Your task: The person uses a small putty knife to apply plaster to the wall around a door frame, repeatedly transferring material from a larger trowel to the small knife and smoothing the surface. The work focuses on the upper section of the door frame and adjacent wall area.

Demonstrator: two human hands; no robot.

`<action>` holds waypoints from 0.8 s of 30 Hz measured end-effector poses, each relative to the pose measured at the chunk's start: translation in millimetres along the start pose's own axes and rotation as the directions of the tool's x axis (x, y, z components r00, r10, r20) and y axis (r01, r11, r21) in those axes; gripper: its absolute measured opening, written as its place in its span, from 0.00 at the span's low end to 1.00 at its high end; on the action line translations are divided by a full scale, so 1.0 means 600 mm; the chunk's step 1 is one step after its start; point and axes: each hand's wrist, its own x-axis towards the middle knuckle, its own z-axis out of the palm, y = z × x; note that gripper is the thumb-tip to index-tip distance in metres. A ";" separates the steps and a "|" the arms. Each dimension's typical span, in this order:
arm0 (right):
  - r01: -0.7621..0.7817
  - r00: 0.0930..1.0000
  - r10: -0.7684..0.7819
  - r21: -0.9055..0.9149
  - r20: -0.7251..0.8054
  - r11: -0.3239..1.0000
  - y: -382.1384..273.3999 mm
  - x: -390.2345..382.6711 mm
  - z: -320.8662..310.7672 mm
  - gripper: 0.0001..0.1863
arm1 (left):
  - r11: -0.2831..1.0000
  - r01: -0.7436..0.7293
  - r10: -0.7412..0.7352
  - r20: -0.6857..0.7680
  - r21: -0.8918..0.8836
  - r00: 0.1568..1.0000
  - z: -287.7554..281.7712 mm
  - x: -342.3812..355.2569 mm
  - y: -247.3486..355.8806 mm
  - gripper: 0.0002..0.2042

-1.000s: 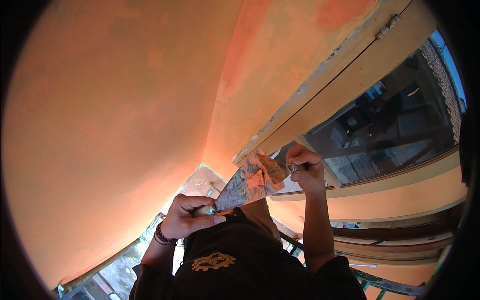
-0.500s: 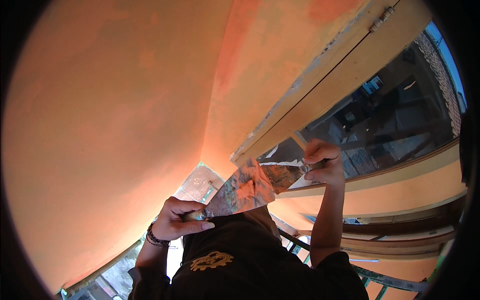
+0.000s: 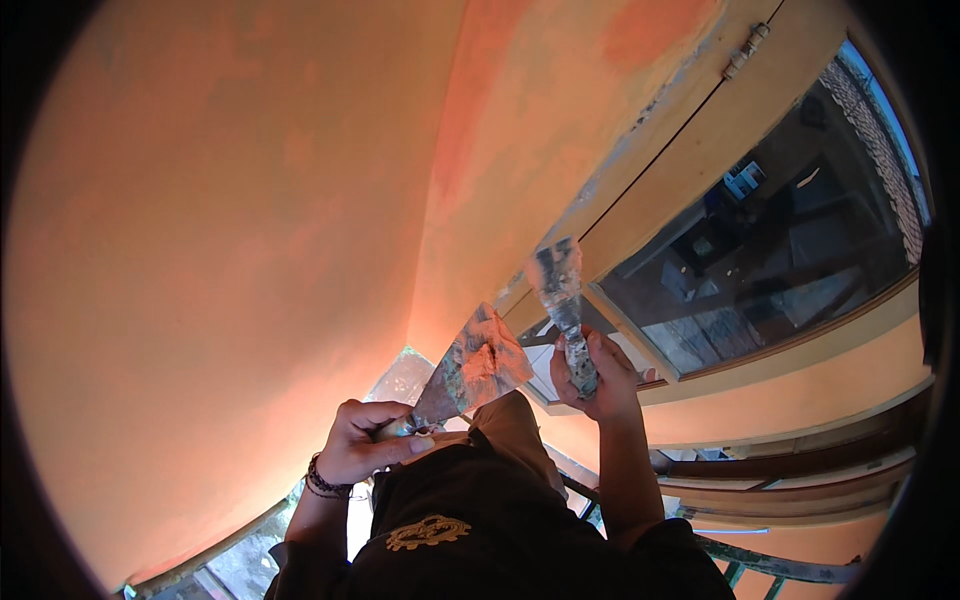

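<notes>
In my left hand is the handle of a wide putty knife, thumb along its top. A lump of orange filler lies on that blade, which tilts up to the right. My right hand grips the worn handle of a narrower putty knife. Its smeared blade points up, its tip close to the wall corner strip beside the window frame. The two blades are apart, the narrow one above and right of the wide one.
An orange, patchy wall fills the left and meets a second wall at a corner. To the right is a wooden window frame with a hinge and a dark glass pane. A green railing runs at the lower right.
My right hand has turned the narrow putty knife from pointing left against the wide blade to pointing up, clear of it. The left hand has shifted little, still with the filler.
</notes>
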 end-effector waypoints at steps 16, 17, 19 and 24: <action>0.229 0.964 -0.231 0.031 0.129 0.973 0.035 0.013 -0.001 0.09 | 0.998 0.050 -0.049 -0.008 0.030 0.999 0.010 0.007 0.006 0.08; 0.273 0.956 -0.270 -0.013 0.113 0.962 0.036 0.015 -0.005 0.09 | 0.997 0.064 -0.064 -0.008 0.035 0.998 0.007 0.006 0.006 0.09; 0.353 0.934 -0.346 -0.103 0.086 0.930 0.038 0.016 -0.015 0.10 | 0.994 0.104 -0.104 -0.010 -0.035 0.994 0.004 0.002 0.008 0.09; 0.465 0.885 -0.423 -0.310 0.194 0.829 0.014 0.012 -0.048 0.11 | 0.996 0.073 -0.074 -0.010 -0.045 0.997 -0.002 0.000 0.005 0.09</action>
